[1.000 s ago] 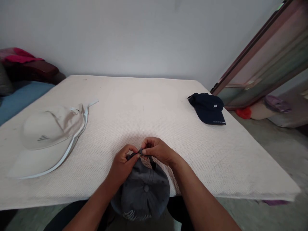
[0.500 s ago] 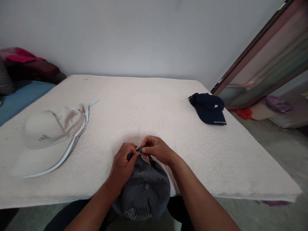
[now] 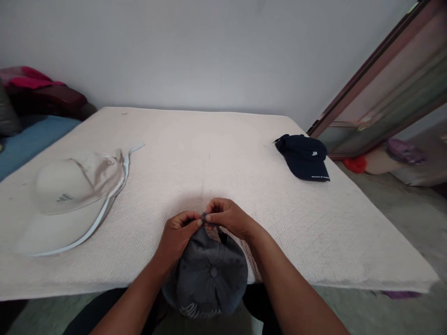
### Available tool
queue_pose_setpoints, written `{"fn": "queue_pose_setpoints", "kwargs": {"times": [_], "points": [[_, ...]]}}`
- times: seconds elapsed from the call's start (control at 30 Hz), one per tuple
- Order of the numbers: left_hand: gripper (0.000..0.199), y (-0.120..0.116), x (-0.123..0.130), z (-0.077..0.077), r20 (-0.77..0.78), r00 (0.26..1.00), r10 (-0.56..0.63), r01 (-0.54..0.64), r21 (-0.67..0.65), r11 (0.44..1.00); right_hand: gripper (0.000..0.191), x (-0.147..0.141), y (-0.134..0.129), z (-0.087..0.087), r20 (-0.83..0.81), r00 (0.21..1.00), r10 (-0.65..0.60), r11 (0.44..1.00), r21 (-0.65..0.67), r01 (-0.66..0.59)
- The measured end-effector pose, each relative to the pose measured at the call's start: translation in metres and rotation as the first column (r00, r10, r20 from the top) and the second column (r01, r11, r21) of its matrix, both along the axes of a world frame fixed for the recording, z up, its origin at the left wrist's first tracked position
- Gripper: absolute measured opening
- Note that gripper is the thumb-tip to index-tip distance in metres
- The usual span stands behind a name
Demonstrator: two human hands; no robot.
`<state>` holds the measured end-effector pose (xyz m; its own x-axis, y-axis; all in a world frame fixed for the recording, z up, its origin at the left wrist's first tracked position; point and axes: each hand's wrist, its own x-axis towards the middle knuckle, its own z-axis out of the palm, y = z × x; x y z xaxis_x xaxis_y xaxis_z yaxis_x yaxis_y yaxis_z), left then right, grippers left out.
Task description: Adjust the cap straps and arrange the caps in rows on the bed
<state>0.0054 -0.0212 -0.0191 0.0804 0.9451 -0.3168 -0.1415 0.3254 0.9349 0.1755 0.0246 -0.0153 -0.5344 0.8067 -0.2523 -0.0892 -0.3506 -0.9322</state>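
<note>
A dark grey cap (image 3: 213,272) hangs partly over the table's front edge, its top button facing up and its lettered front toward me. My left hand (image 3: 177,232) pinches the cap's back strap between thumb and fingers. Close against it, my right hand (image 3: 228,217) grips the same strap from the other side. Only a small bit of the strap shows between the two thumbs; the buckle is mostly hidden by the fingers. To the right of the cap's back opening, a dark piece of the strap shows.
A cream cap (image 3: 63,186) with a light trim lies at the table's left. A navy cap (image 3: 303,157) rests near the right edge of the white-covered table (image 3: 209,139). Behind stands a wall; a blue surface (image 3: 38,139) adjoins at the left.
My left hand's fingers have shifted along the strap toward my right hand, covering the buckle that showed before. The grey cap has barely moved.
</note>
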Motion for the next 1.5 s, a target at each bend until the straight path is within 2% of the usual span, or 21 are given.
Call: {"fn": "queue_pose_setpoints", "kwargs": {"times": [0.23, 0.57, 1.1, 1.37, 1.5], "points": [[0.021, 0.0002, 0.001, 0.002, -0.149, 0.988, 0.048, -0.04, 0.052, 0.998, 0.009, -0.0027, -0.0022, -0.0036, 0.031, 0.999, -0.034, 0.997, -0.074, 0.037], [0.014, -0.0011, 0.0026, 0.0022, -0.361, 0.93, 0.062, 0.018, 0.214, 0.977, 0.01, -0.0033, -0.0014, -0.0025, 0.034, 0.996, -0.081, 0.984, -0.157, 0.085], [0.011, -0.0046, 0.0042, 0.0032, -0.414, 0.91, 0.038, 0.093, 0.292, 0.952, 0.01, -0.0032, -0.0012, -0.0039, 0.116, 0.992, -0.055, 0.991, -0.118, 0.069], [0.009, -0.0046, 0.0037, 0.002, -0.48, 0.876, 0.05, 0.173, 0.409, 0.896, 0.012, -0.0052, -0.0009, -0.0071, 0.149, 0.984, -0.094, 0.988, -0.109, 0.111], [0.009, -0.006, 0.0039, 0.0009, -0.479, 0.877, 0.047, 0.148, 0.361, 0.921, 0.013, -0.0042, -0.0015, -0.0058, 0.146, 0.987, -0.064, 0.993, -0.087, 0.077]]}}
